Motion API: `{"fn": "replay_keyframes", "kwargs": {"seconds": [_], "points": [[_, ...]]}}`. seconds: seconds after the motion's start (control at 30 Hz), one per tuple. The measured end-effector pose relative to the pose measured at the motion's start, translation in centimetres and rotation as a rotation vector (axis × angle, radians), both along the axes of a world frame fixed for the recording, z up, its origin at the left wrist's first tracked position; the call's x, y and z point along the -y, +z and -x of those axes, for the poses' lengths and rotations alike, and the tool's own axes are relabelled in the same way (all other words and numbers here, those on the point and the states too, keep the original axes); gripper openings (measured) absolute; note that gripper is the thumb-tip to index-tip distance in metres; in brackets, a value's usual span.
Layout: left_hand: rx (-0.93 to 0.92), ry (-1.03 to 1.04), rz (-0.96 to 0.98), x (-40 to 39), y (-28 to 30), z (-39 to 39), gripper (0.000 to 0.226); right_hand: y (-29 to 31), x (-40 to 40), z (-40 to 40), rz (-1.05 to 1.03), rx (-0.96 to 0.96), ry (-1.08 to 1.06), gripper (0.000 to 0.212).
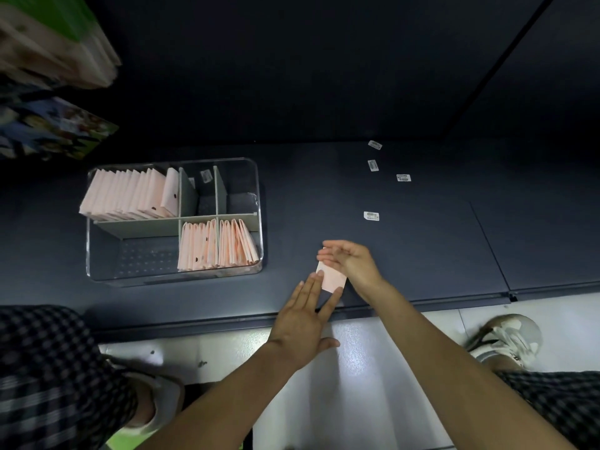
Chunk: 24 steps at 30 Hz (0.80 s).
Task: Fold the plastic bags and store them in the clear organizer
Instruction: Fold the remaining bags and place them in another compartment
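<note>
A small folded pink plastic bag [333, 278] lies flat on the dark shelf near its front edge. My left hand [305, 319] has straight fingers, their tips pressing the bag's near-left edge. My right hand [349, 259] lies over the bag's far end with relaxed fingers pointing left, covering part of it. The clear organizer [253, 164] stands to the left on the same shelf. Three of its compartments hold upright rows of folded pink bags [130, 196].
Small white barcode labels [371, 216] are stuck on the shelf beyond my hands. The shelf's front edge [227, 319] runs under my left wrist, with white floor and my shoes below. Packaged goods [48, 43] hang at the upper left.
</note>
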<state>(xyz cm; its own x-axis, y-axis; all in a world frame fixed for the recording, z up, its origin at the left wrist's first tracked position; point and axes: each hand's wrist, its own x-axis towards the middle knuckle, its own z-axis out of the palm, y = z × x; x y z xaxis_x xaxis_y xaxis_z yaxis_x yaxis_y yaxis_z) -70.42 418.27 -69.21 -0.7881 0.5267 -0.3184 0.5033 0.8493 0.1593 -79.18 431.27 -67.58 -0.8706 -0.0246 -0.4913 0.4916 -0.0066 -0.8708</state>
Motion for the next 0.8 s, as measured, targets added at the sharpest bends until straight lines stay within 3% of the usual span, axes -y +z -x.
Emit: {"fn": "replay_keyframes", "kwargs": {"seconds": [0.07,0.2,0.33,0.47,0.57,0.7,0.8], "points": [[0.015,0.004,-0.012,0.1,0.0,0.1,0.088,-0.1,0.0,0.6,-0.091,-0.037,-0.012,0.024],[0.025,-0.005,-0.028,0.3,-0.2,0.1,0.087,0.1,-0.8,1.6,-0.592,-0.245,0.151,0.02],[0.007,0.013,-0.127,0.9,-0.4,0.2,0.076,0.2,-2.2,1.4,-0.921,-0.17,0.414,0.028],[0.028,0.175,-0.358,1.6,0.1,0.4,0.048,0.8,-2.1,0.1,-0.963,-0.044,0.443,0.011],[0.076,0.388,-0.547,1.8,0.7,0.8,0.032,0.9,-2.0,-1.5,-0.977,0.008,0.44,0.017],[0.216,0.715,-0.703,1.7,1.2,1.2,0.044,0.6,-1.6,-3.5,-0.895,0.02,0.345,0.019],[0.295,0.852,-0.733,1.5,1.3,1.4,0.04,0.4,-1.1,-4.7,-0.778,0.006,0.257,0.014]]}}
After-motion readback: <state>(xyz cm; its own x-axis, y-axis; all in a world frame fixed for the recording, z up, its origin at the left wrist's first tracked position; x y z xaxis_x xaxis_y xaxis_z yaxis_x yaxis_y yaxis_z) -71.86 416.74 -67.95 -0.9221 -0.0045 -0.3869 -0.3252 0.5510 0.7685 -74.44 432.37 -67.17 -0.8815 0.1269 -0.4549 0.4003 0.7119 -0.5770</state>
